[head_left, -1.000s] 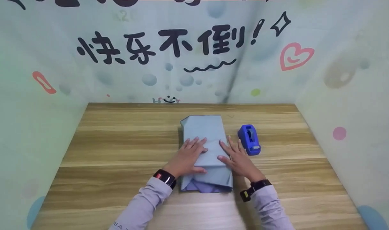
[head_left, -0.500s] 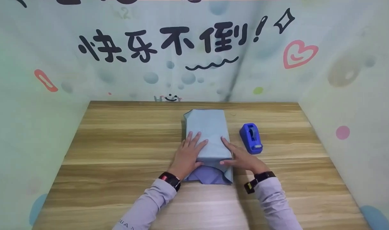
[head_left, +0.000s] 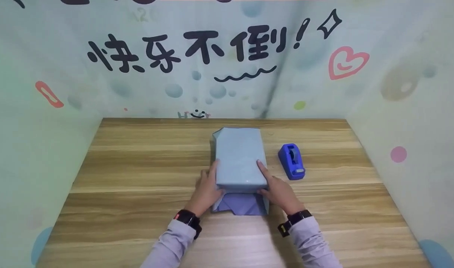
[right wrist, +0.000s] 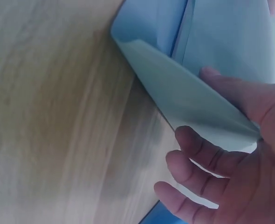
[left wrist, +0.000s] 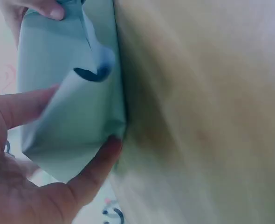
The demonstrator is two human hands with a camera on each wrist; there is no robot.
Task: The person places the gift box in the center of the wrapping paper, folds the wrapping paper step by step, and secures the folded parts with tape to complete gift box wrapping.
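Lilac-grey sleeves (head_left: 167, 243): both come in from the near side, over the table (head_left: 137, 163).
Wristbands (head_left: 188, 217): black, one at each cuff.
Purple paper (head_left: 243, 204): at the near end of the parcel, lying between two pale-blue side flaps (right wrist: 175, 88) that jut toward the sleeves.
Left hand (head_left: 204, 193): spread along the parcel's left side, thumb behind the side flap there, another fingertip on the outside of the paper low down by the table.
Right hand (head_left: 282, 191): spread at the parcel's near right corner, thumb on its near end, forefinger along its right top edge, other fingers loosely bent outside the flap.
Parcel (head_left: 240, 156): box-shaped, wrapped in pale-blue paper, resting on the table between the hands, its far end near the table's far edge, slightly right of that edge's middle.
Tape dispenser (head_left: 292, 162): blue, apart from the parcel, toward the table's right edge.
Backdrop (head_left: 156, 93): pale cloth with black characters, beyond the far edge.
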